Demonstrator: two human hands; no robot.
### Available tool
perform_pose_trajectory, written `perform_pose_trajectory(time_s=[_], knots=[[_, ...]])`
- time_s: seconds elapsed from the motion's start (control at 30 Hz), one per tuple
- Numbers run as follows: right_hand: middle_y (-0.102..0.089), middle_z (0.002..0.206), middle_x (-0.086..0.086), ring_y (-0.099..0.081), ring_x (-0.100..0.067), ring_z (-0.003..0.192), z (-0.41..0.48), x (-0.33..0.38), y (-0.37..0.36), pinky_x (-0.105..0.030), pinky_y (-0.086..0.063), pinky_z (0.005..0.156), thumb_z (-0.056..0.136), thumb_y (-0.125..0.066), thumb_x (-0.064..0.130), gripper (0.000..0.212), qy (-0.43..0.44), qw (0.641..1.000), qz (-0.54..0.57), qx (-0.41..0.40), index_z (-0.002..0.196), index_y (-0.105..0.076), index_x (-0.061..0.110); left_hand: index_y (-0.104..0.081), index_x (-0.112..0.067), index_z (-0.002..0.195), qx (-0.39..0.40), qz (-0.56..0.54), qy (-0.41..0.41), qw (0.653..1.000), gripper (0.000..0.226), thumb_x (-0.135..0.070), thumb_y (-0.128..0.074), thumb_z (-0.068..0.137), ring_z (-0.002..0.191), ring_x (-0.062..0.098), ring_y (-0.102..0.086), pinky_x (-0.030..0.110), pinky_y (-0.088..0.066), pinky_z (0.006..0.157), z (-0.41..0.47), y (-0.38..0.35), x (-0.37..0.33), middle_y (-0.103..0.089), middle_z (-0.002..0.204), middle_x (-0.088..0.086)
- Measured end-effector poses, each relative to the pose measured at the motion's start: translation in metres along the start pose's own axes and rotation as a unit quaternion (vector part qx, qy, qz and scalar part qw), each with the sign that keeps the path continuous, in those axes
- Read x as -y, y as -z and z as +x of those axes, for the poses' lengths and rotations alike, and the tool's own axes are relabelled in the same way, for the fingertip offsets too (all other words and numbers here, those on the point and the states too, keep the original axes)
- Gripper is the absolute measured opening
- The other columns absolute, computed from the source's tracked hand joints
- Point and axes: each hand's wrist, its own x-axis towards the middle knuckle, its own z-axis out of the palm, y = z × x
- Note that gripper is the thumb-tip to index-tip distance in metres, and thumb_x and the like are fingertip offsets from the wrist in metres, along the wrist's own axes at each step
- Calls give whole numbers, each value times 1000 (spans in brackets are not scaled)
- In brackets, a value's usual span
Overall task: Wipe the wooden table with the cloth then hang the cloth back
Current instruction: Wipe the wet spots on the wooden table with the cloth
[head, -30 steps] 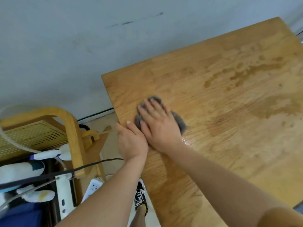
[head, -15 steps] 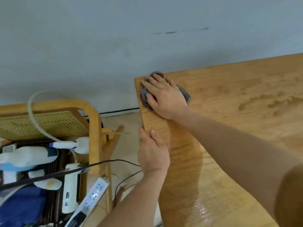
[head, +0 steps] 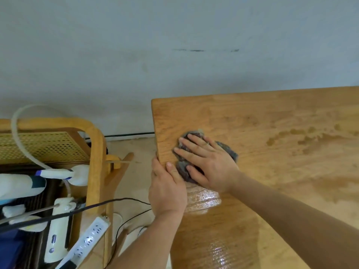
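Note:
A grey cloth (head: 183,168) lies bunched on the wooden table (head: 272,167), close to its left edge and a little in from the far corner. My right hand (head: 208,164) presses flat on the cloth with fingers spread, covering most of it. My left hand (head: 167,188) holds the table's left edge just beside the cloth, thumb on top and fingers hidden under the edge. Wet, shiny streaks show on the wood nearer to me, and darker damp patches lie to the right.
A grey wall (head: 174,55) runs behind the table. To the left stands a wooden rack (head: 96,152) with a perforated shelf, bottles, a hose, a white power strip (head: 88,241) and black cables. Bare floor (head: 134,171) shows between rack and table.
My right hand has drawn the cloth back from the far left corner toward me along the table's edge. My left hand still holds the left edge, now right beside the cloth.

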Motion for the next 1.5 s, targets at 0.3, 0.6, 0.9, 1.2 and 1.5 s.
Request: perform_pose_trajectory(time_s=[0.3,0.6,0.9,1.2,1.5], knots=[[-31,157,-5,-19,-23,148,44,0,-2,-49,-17,119,100,-31,37,51,-230,968,3,-102,148,-37,24,-37,-16,131,-12,28,0,1000,54,-47,-15,93,82,35,-63,45,-54,65,-1,-4,3,-64,107,12],[-29,158,0,-20,-19,148,-61,18,-8,-51,-23,116,97,-37,38,52,-107,994,8,-20,148,-37,28,-33,-13,132,-18,63,8,998,49,-43,-18,98,86,40,-62,40,-47,62,3,-5,0,-63,110,17],[-27,159,-4,-16,-21,148,72,-24,9,-50,-11,119,97,-31,40,53,-256,963,15,-77,149,-34,28,-40,-7,126,-47,117,-6,992,44,-37,-21,100,78,34,-60,35,-39,54,1,-9,2,-64,97,14],[-31,157,-5,-21,-22,147,-139,25,-25,-50,-24,117,98,-38,38,52,-42,999,5,-19,147,-40,23,-12,-13,152,-31,333,-185,924,59,-33,-22,97,147,29,-7,46,-12,119,-15,-10,-14,-8,160,14],[-30,158,-2,-20,-20,147,-29,-48,5,-49,-14,118,97,-27,39,55,-177,981,10,-76,150,-34,25,-10,-18,153,-27,340,-218,914,62,-40,-8,95,148,13,0,40,-4,120,-27,-36,-19,-6,161,-1]])
